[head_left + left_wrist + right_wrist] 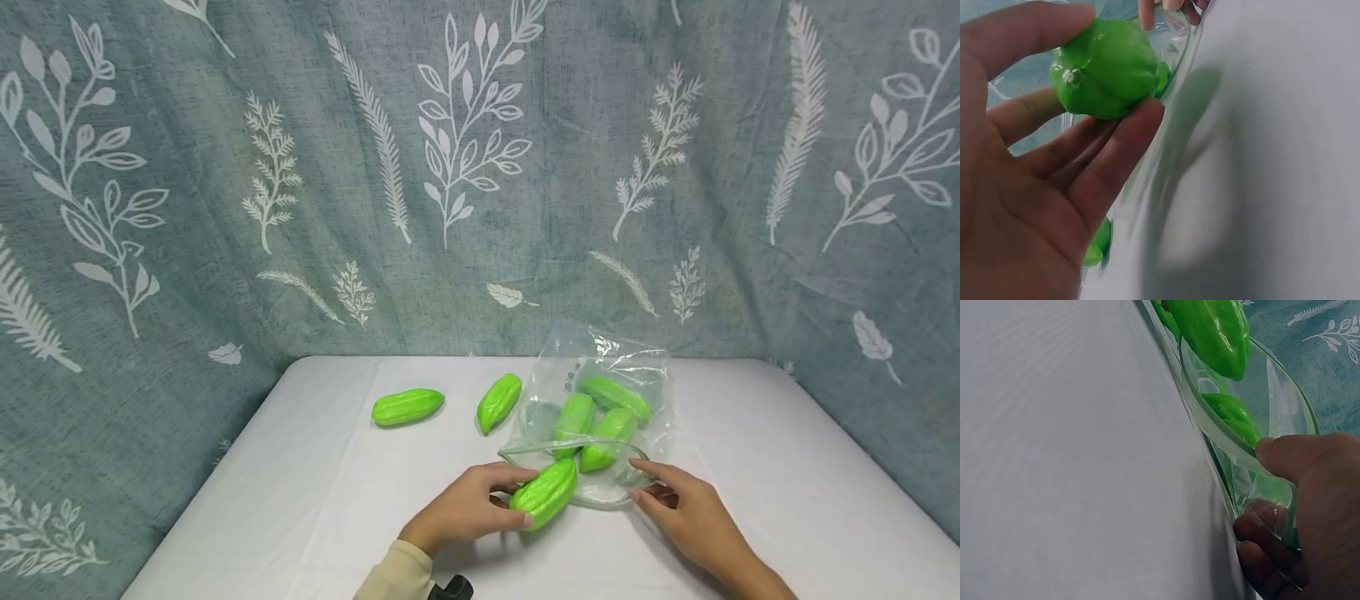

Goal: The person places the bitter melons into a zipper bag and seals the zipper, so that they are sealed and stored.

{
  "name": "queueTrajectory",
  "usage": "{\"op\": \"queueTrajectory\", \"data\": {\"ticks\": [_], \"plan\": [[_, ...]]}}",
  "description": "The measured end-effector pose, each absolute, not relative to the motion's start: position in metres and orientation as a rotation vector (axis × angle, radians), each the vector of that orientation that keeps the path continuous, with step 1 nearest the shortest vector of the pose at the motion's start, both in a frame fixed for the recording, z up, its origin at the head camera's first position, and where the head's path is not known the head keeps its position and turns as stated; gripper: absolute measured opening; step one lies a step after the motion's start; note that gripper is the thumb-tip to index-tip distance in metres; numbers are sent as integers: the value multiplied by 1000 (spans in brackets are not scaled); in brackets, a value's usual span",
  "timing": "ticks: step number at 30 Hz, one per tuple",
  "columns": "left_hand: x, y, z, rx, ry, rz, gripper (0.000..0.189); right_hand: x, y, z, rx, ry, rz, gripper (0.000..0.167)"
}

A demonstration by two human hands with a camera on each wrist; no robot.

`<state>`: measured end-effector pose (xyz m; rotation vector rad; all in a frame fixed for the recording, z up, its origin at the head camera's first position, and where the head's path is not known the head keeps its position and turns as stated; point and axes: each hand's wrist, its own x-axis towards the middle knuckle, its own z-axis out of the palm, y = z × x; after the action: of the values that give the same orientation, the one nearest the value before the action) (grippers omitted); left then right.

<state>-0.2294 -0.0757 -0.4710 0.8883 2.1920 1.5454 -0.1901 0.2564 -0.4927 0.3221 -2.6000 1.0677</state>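
Note:
In the head view, my left hand pinches a green ridged fruit, shaped like a small gourd, between thumb and fingers. Its tapered tip points at the mouth of a clear plastic bag; the left wrist view shows the stem end of this fruit. On the right, my right hand pinches the bag's rim. The right wrist view has the thumb of that right hand on the rim, with the mouth held apart. Inside the bag lie 3 similar fruits.
Two more green fruits lie loose on the white tabletop: one fruit on its side at the left, another fruit just left of the bag. A leaf-patterned curtain hangs behind and around the table.

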Motion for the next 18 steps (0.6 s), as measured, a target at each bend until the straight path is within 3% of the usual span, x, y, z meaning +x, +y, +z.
{"op": "queueTrajectory", "data": {"ticks": [18], "plan": [[-224,-61,-467,815,2289,1584,56,-189,259,-491,338,-2593,1075,44]]}}
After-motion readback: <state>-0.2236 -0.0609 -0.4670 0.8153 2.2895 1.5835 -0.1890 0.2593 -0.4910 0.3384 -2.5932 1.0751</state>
